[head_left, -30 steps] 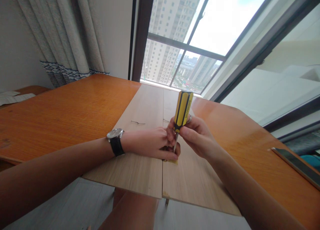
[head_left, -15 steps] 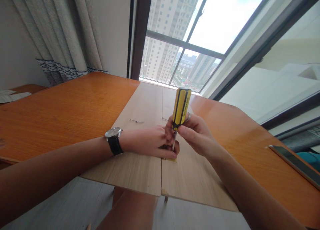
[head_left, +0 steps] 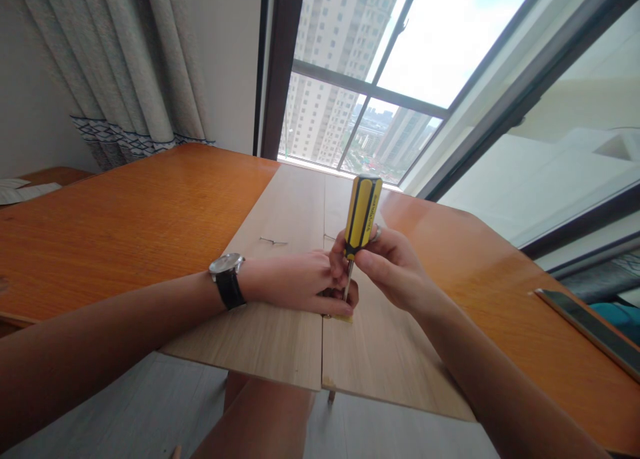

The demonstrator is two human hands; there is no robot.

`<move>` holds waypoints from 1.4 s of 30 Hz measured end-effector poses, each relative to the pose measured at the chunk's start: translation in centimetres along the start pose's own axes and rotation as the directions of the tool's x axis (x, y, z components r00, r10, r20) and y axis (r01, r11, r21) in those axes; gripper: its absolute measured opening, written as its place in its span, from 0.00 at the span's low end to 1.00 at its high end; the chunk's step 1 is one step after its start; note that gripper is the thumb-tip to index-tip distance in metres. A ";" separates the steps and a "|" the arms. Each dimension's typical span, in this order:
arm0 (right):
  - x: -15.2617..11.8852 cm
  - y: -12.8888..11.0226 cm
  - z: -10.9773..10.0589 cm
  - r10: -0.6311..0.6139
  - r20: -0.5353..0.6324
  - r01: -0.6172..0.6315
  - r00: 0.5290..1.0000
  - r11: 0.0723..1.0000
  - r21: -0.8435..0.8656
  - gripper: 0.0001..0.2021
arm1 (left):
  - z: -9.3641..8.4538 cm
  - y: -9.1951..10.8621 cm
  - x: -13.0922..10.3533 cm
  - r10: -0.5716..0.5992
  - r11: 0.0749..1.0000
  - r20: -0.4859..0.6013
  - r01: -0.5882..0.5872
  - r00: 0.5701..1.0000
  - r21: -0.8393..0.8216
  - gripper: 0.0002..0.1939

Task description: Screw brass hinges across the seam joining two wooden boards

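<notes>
My right hand [head_left: 395,266] grips a yellow-and-black screwdriver [head_left: 364,216] by the lower part of its handle, thumb and fingers closed round it. The screwdriver stands nearly upright, its metal shaft pointing down. Around the shaft's lower end curl the fingers of my left hand [head_left: 300,282], which lies low over two pale wooden boards [head_left: 270,339]; what its fingertips pinch is hidden. A small brass-coloured plate [head_left: 343,318], perhaps a hinge, peeks out below the left thumb by the seam between the boards. The screwdriver's tip is out of sight.
The boards lie side by side on a glossy orange-brown table [head_left: 165,219] and overhang its near edge. Two screws [head_left: 273,240] or similar thin metal pieces lie on the left board. A dark flat bar [head_left: 585,326] rests at the right edge. Beyond stand a window [head_left: 370,92] and curtain [head_left: 125,59].
</notes>
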State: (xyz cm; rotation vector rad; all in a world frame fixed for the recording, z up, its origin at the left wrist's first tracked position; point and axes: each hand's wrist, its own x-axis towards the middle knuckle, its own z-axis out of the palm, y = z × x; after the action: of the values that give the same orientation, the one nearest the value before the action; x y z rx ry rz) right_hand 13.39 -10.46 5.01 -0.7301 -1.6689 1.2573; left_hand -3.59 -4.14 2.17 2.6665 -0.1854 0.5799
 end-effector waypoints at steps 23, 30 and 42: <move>0.4 0.4 -0.5 -0.052 0.099 0.040 0.994 0.992 0.117 0.11 | -0.2 0.2 -0.1 -0.039 0.993 -0.007 0.038 0.999 -0.115 0.07; 0.2 0.4 -0.3 -0.056 0.053 0.051 0.997 0.994 0.092 0.11 | -0.5 0.4 0.0 -0.021 0.995 0.003 0.021 1.000 -0.102 0.06; 0.0 0.2 -0.6 -0.023 0.048 0.019 0.999 0.997 0.076 0.13 | -0.4 0.3 0.1 -0.022 0.998 0.016 0.023 1.000 -0.065 0.07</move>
State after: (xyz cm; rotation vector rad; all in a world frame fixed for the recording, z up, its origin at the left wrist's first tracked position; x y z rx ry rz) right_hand 13.95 -10.19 4.87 -0.6396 -1.6550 1.3257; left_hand -3.68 -4.24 2.68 2.6071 -0.1761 0.5368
